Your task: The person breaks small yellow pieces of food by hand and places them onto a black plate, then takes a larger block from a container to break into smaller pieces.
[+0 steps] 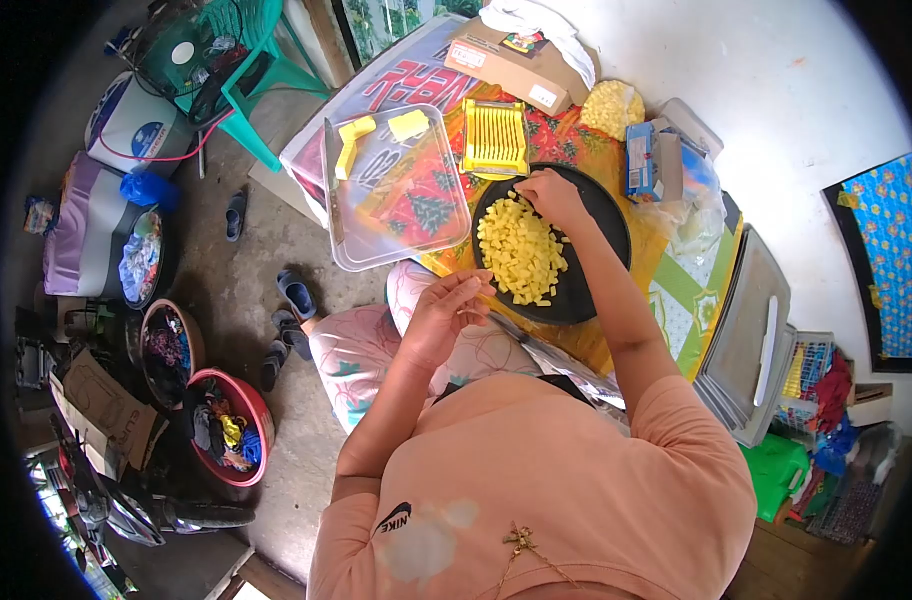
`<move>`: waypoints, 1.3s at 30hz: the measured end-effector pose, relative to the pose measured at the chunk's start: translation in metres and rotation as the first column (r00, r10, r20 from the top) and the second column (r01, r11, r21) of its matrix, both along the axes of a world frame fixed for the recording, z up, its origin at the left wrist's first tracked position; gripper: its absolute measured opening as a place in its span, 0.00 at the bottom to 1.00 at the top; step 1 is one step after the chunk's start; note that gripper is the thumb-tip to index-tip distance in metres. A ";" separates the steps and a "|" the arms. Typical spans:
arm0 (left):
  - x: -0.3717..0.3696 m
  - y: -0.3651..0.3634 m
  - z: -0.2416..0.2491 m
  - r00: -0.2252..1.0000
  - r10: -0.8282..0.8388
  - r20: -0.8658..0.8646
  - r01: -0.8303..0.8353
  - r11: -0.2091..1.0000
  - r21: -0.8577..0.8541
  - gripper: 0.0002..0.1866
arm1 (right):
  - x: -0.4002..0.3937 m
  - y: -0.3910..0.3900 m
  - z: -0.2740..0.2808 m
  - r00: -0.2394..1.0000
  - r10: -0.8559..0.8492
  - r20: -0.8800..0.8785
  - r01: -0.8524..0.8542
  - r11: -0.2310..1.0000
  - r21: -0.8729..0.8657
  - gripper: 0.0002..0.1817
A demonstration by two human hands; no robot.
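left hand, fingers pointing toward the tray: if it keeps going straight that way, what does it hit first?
Most likely the near rim of the black round tray, then the pile of yellow cubes on it. The left hand seems raised above the lap, so depth is unclear; it might pass over the rim and meet the cubes first.

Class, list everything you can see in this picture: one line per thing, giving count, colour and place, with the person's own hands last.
pan: one, black, centre of the mat.
cubes: many, yellow, heaped in the pan.
slicer: one, yellow, behind the pan.
lid: one, clear, left of the pan.
box: one, brown, far end.
bag: one, yellow contents, right of the slicer.
basins: two, red and brown rims, floor at left.
chair: one, green, top left.
left hand: raised near the pan's edge, fingers pinched, contents unclear.
right hand: over the pan's far rim, touching the cubes.
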State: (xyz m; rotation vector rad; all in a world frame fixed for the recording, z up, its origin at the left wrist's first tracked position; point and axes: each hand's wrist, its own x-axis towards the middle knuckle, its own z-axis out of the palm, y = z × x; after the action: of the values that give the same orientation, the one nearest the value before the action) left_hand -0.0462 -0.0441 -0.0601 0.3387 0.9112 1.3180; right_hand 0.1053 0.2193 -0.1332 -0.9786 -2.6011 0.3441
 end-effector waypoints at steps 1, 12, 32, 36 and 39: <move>0.000 0.000 0.000 1.000 0.000 0.001 0.000 1.000 0.003 0.17 | 0.000 0.001 0.000 1.000 0.014 0.012 -0.014 1.000 -0.007 0.10; 0.001 0.001 -0.002 1.000 -0.022 -0.006 0.022 1.000 0.002 0.16 | 0.001 -0.003 0.011 1.000 -0.011 0.026 0.012 0.999 -0.050 0.11; 0.005 0.002 0.001 0.999 -0.040 0.015 0.040 0.999 0.001 0.16 | 0.001 -0.002 -0.004 1.000 -0.009 -0.026 0.010 1.000 0.030 0.08; 0.008 0.003 0.000 0.998 -0.059 0.009 0.059 0.998 -0.010 0.16 | 0.001 -0.002 -0.006 0.998 -0.008 -0.055 0.010 0.999 0.043 0.08; 0.010 0.003 0.000 0.998 -0.068 0.010 0.068 0.998 -0.001 0.16 | 0.000 -0.003 0.000 0.999 -0.007 -0.041 0.009 0.999 0.044 0.09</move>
State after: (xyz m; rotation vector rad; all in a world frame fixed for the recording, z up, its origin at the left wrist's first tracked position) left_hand -0.0357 -0.0411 -0.0603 0.3592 0.8844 1.2556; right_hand 0.1050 0.2168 -0.1337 -0.9569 -2.5563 0.3003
